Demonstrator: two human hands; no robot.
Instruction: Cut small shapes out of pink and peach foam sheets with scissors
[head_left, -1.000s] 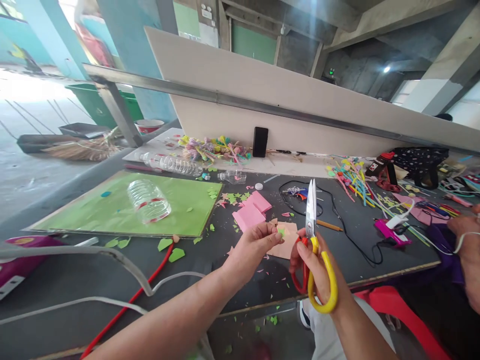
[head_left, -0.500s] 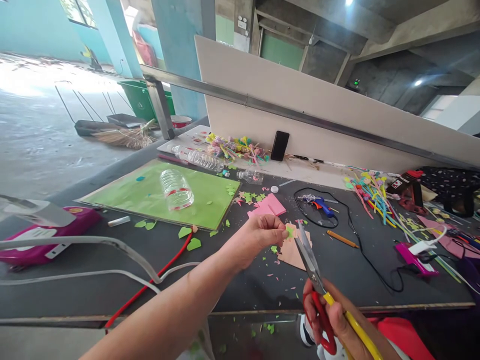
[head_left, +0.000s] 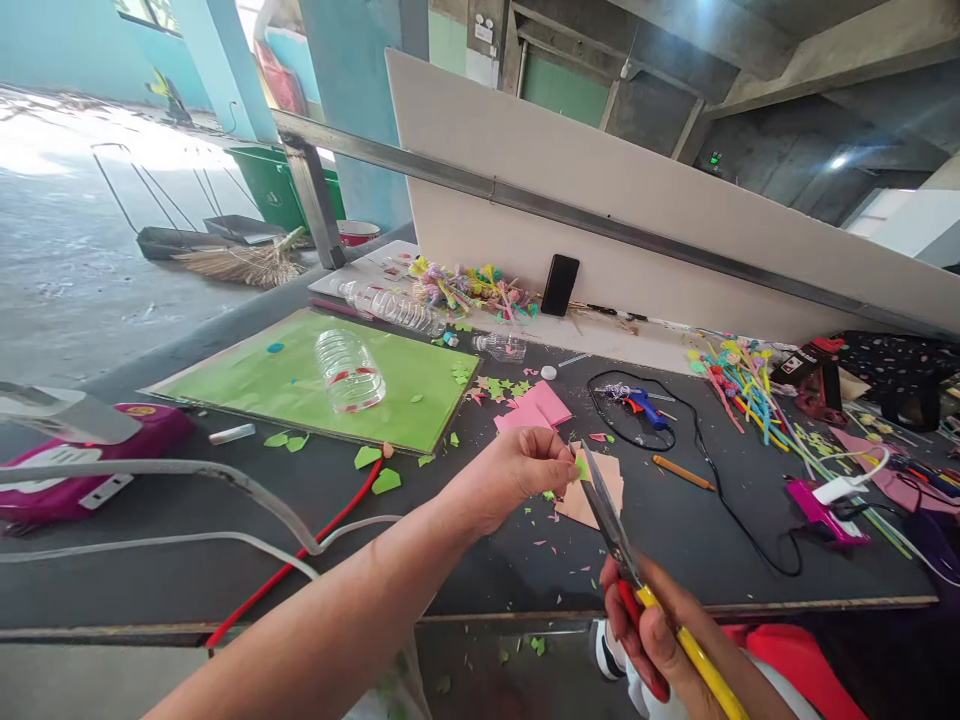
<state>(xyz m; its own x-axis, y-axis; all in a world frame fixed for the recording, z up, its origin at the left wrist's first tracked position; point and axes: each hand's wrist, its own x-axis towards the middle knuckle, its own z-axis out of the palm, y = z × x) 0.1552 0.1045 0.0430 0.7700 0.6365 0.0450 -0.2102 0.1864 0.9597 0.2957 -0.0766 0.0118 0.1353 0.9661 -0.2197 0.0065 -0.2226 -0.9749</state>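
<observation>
My left hand (head_left: 529, 468) pinches a small piece of green paper (head_left: 581, 467) between thumb and fingertips, above the table. Closed round the red and yellow handles of a pair of scissors (head_left: 611, 520) is my right hand (head_left: 649, 625). The blades point up and left, their tips right at the green paper. Beneath the blades lie peach paper squares (head_left: 600, 490). Pink paper squares (head_left: 541, 405) rest just behind my left hand, beside several cut green paper stars (head_left: 506, 387).
A green sheet (head_left: 247, 385) carries a clear plastic bottle piece (head_left: 351, 372). A blue glue gun (head_left: 646, 408) and its black cord lie to the right, near an orange-brown stick (head_left: 684, 473). A phone (head_left: 560, 285) leans at the back. Cables and a purple power strip (head_left: 97, 460) occupy the left.
The scissor blades have come closer together and shifted slightly left, onto the green paper. My left hand keeps its pinch almost in place. The whole view has tilted a little.
</observation>
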